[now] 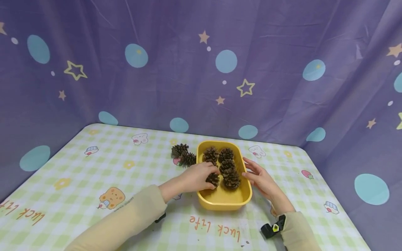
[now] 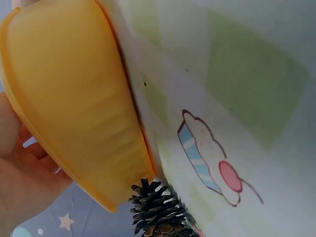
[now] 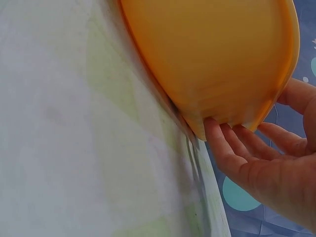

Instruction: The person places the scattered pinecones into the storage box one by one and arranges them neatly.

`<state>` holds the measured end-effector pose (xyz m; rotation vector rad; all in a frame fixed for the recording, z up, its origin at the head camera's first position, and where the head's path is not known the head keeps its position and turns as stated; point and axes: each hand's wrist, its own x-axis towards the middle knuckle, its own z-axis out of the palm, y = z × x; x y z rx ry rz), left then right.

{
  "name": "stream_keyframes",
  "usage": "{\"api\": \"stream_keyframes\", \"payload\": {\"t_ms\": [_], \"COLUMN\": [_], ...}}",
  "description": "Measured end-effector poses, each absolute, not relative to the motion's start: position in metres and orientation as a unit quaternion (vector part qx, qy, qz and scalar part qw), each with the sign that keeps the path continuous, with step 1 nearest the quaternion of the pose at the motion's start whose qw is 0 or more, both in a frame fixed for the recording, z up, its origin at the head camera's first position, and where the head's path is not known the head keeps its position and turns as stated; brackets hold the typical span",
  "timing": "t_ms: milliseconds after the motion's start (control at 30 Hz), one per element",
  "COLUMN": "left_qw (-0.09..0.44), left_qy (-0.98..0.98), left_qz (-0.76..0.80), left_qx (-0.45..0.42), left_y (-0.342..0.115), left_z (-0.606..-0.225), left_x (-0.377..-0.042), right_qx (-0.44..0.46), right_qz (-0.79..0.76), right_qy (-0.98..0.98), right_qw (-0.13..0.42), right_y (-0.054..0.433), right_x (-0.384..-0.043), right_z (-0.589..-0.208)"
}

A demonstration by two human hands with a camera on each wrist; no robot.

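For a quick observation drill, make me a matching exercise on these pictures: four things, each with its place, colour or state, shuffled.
Column one
1. Left hand
2. Right hand
3. Pine cones outside the tub
4. Curtain

Column two
A. On the tablecloth, left of the tub in the head view
B. Purple with stars
C. Fingers inside the tub
D. Touching the tub's outer wall

Pairs: 1-C, 2-D, 3-A, 4-B

On my head feed, soft, even light brightened the tablecloth [image 1: 150, 174] around the yellow bin [image 1: 223, 205], while the curtain [image 1: 176, 21] behind it looked dimmer. A faint shadow lay at its right. My wrist feeds came through hazy, the tablecloth beside the bin blurred in the right one.
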<state>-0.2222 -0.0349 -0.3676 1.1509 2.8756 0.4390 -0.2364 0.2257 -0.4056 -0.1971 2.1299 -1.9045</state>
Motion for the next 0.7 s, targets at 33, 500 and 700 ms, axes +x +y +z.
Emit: {"api": "stream_keyframes", "payload": {"t_ms": [33, 500, 700], "left_qw": [0.004, -0.01, 0.002], "left_qy": [0.919, 0.925, 0.921], "left_qz": [0.14, 0.144, 0.188], "left_qx": [0.368, 0.352, 0.342], "left_y": [-0.0348, -0.0343, -0.0369], "left_z": [-0.3683, -0.3744, -0.3737], "left_x": [-0.2227, -0.2266, -0.2284], "right_qx": [-0.069, -0.079, -0.078], "right_qz": [-0.659, -0.652, -0.656], "right_qy": [0.736, 0.741, 0.738], "right_qw": [0.138, 0.14, 0.141], "right_y": [0.2256, 0.2253, 0.226], "right_x": [-0.2364, -0.2355, -0.2353], "right_z": [-0.4054, -0.4044, -0.4048]}}
